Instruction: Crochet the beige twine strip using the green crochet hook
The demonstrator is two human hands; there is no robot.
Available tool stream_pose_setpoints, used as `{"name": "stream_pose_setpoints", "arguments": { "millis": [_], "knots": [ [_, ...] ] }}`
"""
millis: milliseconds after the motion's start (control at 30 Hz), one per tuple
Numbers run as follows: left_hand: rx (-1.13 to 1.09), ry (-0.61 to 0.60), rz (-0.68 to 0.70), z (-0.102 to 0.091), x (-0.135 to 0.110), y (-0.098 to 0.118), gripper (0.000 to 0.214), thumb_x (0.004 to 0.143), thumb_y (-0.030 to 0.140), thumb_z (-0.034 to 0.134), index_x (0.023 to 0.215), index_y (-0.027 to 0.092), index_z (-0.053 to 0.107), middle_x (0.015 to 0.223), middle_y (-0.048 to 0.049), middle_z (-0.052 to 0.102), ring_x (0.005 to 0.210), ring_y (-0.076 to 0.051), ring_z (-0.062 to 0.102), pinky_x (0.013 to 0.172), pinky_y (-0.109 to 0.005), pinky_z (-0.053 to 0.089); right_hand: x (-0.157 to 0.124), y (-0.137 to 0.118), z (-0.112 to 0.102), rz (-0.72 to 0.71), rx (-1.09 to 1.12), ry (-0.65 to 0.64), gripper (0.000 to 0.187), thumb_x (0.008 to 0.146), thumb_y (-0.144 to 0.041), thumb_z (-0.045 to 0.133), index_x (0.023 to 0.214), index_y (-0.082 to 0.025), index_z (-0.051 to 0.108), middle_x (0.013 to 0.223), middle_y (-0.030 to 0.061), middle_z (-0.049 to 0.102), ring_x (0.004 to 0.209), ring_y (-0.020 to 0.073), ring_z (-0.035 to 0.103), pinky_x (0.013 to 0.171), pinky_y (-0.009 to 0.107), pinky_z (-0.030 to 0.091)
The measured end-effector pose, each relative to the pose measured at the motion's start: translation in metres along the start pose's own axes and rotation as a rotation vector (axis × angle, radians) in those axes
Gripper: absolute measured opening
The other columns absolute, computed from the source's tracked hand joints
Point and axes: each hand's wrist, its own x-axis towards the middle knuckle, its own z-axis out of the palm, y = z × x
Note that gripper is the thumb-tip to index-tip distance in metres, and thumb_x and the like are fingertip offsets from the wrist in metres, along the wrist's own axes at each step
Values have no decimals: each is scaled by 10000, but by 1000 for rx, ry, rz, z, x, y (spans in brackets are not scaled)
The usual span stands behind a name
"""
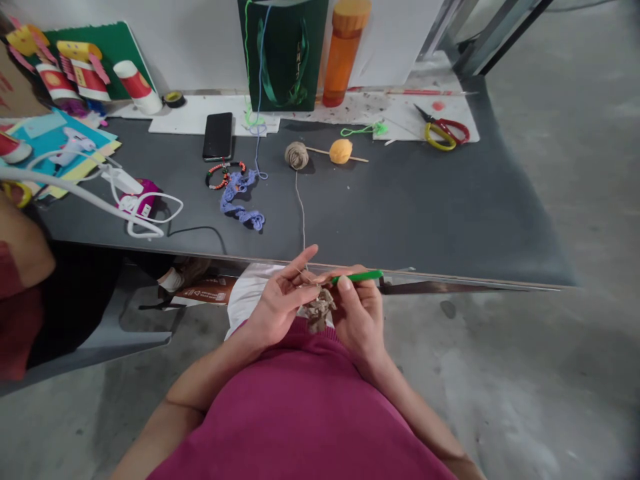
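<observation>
Just off the table's front edge, my left hand (283, 300) pinches a small brown crocheted piece (319, 312) between thumb and fingers, its index finger stretched upward. My right hand (361, 313) is closed around a crochet hook with a green handle (367, 275), the hook's tip pointing left at the top of the piece. Fingers partly hide the tip and the stitches. A thin strand of brown yarn (301, 207) runs from my left hand up across the table to a brown yarn ball (297, 155).
A yellow ball (341, 151) on a stick lies beside the yarn ball. Purple-blue crochet (243, 203), a bracelet (217, 177) and a phone (218, 136) are left of it. Scissors (445, 133), an orange bottle (344, 57) and a green bag (283, 60) stand farther back. Another person (23, 267) sits at left.
</observation>
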Motion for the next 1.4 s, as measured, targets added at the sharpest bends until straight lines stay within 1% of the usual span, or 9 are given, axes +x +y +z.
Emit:
{"name": "stream_pose_setpoints", "arguments": {
  "millis": [100,200,300,467,667,900,1167,1300,1400],
  "knots": [
    [196,130,218,3,-4,-1,687,716,195,872,1366,283,668,754,47,700,716,-101,609,760,-248,502,-3,2,3,-236,-141,32,169,940,-177,651,1021,-291,747,952,18,813,876,192,771,763,356,625],
    [261,135,269,5,-5,-3,747,755,216,846,1451,290,588,804,34,715,730,-110,612,739,-254,507,-4,7,5,-343,-165,93,234,906,-132,677,1043,-304,756,981,16,824,894,208,779,765,386,629],
    [192,81,175,3,-2,-6,743,727,220,863,1425,279,613,808,32,707,738,-104,607,723,-241,500,-1,13,7,-168,-3,131,124,918,-197,683,977,-287,744,931,6,824,864,195,786,768,367,630],
    [30,44,21,-3,4,-5,708,674,194,893,1345,268,678,831,29,715,816,-105,639,853,-262,504,8,16,1,120,220,9,92,951,-344,637,934,-260,670,770,-10,782,645,157,742,652,313,616],
    [-93,-34,-97,-3,3,3,521,685,174,855,1191,263,769,783,24,694,734,-119,636,780,-278,511,14,15,-4,66,214,-65,128,983,-396,580,940,-278,602,690,-36,742,523,137,660,509,274,543],
    [-49,22,-56,-6,3,4,495,692,178,862,1175,249,779,736,46,621,667,-75,528,678,-233,446,15,-1,-13,-118,-38,-99,126,1033,-359,510,981,-279,593,752,-15,768,583,144,665,573,313,552],
    [-35,68,37,-2,1,1,582,681,210,910,1236,271,744,715,60,638,675,-66,556,696,-206,458,13,-4,-17,-637,-450,-202,359,940,-104,628,1231,-306,690,1075,47,819,897,202,760,726,374,593],
    [-84,16,-126,-5,3,2,595,688,233,908,1257,235,735,704,58,601,653,-69,531,688,-222,446,5,1,-15,-570,-433,-141,408,915,-106,665,1237,-354,705,1087,15,819,881,215,775,724,385,610],
    [-78,2,-161,-10,5,3,586,701,244,896,1264,243,733,738,41,636,662,-88,549,689,-247,442,0,3,-15,-382,-359,-49,302,938,-133,634,1148,-328,730,978,2,826,801,199,778,681,352,601]
  ]
}}
